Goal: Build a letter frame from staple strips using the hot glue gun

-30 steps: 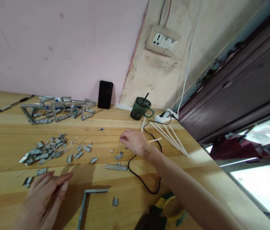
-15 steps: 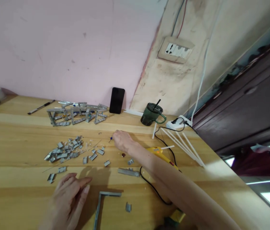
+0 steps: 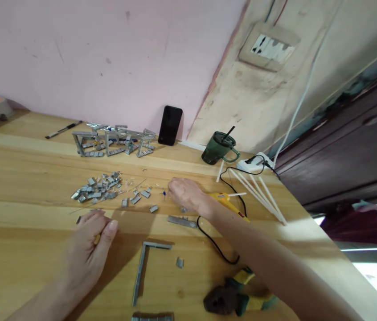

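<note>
My right hand (image 3: 186, 195) rests low over the table with its fingers curled under and hidden from view. Just left of its knuckles lies a tiny blue piece with thin wire-like ends (image 3: 164, 193). My left hand (image 3: 91, 240) has its fingers bent in, thumb towards me; its fingertips are hidden beside a small metal piece (image 3: 79, 219) that it partly covers. Beyond it lies a heap of small bent metal pieces (image 3: 98, 187), with several loose ones (image 3: 136, 199) to the right. An L-shaped metal strip (image 3: 140, 272) lies between my forearms.
A yellow glue gun (image 3: 228, 206) lies behind my right forearm, its black cord looping on the table. Pliers (image 3: 223, 299) lie near me. Metal frames (image 3: 108, 141), a black phone (image 3: 170, 125), a green mug (image 3: 218, 148) and white sticks (image 3: 255, 194) stand or lie farther back.
The view has tilted down, showing more of the pliers and a metal strip at the bottom edge. My left hand has moved forward and curled beside the loose pieces. My right hand is slightly nearer me.
</note>
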{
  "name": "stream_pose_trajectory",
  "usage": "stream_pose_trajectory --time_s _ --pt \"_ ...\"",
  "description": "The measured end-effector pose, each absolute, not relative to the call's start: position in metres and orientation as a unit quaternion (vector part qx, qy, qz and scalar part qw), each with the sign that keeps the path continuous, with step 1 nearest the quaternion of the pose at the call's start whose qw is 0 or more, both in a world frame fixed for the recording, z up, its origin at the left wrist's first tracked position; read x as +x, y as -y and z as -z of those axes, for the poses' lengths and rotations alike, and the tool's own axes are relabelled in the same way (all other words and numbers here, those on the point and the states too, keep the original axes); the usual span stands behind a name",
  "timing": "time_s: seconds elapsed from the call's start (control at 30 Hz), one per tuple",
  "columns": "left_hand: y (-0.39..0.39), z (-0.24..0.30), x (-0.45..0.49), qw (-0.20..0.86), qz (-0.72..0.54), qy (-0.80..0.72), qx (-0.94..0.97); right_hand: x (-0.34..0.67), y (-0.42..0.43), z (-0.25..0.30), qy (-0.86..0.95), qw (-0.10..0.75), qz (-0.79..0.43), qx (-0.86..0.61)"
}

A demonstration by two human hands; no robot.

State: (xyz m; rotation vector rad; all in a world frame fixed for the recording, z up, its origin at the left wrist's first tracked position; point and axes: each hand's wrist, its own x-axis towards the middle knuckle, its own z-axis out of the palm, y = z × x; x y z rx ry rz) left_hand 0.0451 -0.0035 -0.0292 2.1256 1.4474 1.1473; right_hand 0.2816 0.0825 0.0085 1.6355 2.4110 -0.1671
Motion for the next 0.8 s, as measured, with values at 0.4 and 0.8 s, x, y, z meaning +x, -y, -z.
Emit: stream_pose_trajectory --time_s 0.4,0.8 --pt "0.001 0.04 0.05 0.147 -0.333 -0.488 0.793 0.291 0.031 -0.01 -0.884 0.07 0.118 0.447" --pt "0.006 0.032 0.056 0.142 -0.327 -0.48 0.802 0.289 0.055 0.001 -0.883 0.078 0.149 0.439"
